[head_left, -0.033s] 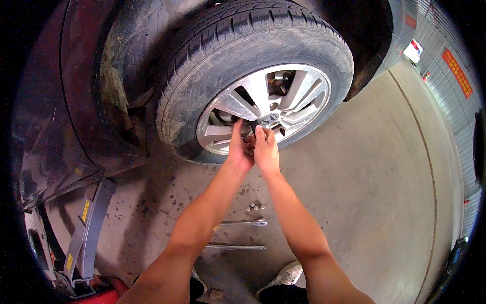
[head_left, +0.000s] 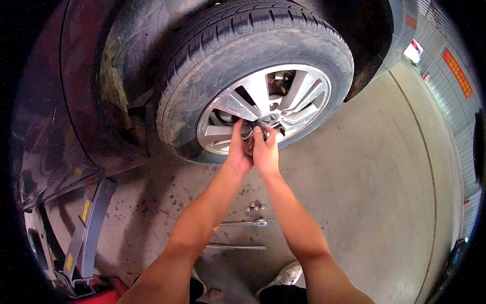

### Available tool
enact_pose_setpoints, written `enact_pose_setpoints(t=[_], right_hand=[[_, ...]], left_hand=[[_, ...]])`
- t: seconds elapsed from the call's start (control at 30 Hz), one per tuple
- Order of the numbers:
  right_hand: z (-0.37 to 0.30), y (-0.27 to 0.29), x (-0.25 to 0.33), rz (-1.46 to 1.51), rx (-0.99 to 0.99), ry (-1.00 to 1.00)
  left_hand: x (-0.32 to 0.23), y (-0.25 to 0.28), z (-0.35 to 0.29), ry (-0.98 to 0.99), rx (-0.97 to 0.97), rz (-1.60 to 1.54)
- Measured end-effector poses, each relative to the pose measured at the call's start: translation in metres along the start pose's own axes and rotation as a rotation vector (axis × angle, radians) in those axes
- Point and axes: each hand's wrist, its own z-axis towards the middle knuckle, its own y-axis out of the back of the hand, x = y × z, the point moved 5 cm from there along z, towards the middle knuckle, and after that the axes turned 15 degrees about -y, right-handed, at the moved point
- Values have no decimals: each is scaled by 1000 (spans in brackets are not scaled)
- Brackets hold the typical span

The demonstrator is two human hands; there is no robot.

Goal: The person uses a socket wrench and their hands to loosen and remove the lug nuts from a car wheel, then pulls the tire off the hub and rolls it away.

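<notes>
A car wheel with a dirt-marked black tyre point(head_left: 200, 88) and a silver alloy rim point(head_left: 258, 91) fills the upper middle. Both hands meet at the rim's lower spokes, just below the round centre cap point(head_left: 269, 119). My left hand point(head_left: 239, 149) has its thumb raised against the rim and its fingers curled toward the right hand. Beside it, my right hand point(head_left: 265, 151) is closed, with thumb and fingers pinched by a small dark piece point(head_left: 254, 123) at the hub. What this piece is, and whether the left fingers grip anything, is hidden.
On the concrete floor lie several small metal nuts point(head_left: 255, 206), a ratchet wrench point(head_left: 245, 223) and a metal bar point(head_left: 238, 247). A grey lift arm point(head_left: 96, 228) stands at lower left beneath the dark car body point(head_left: 55, 131). My shoe point(head_left: 287, 273) is near the bar.
My right hand has shifted slightly, its fingers turning a little at the hub. The left hand stays nearly in place.
</notes>
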Motion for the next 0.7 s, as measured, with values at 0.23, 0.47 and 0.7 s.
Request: enact_pose_setpoints(t=[0.23,0.47,0.7], right_hand=[[-6,1,10,-37,23,-136],[-7,2,5,-146,-184,117],[-18,19,19,-151,-180,135]], left_hand=[[-3,18,7,0,-157,70],[-2,21,16,-26,-2,44],[5,-34,-21,-16,-334,99]])
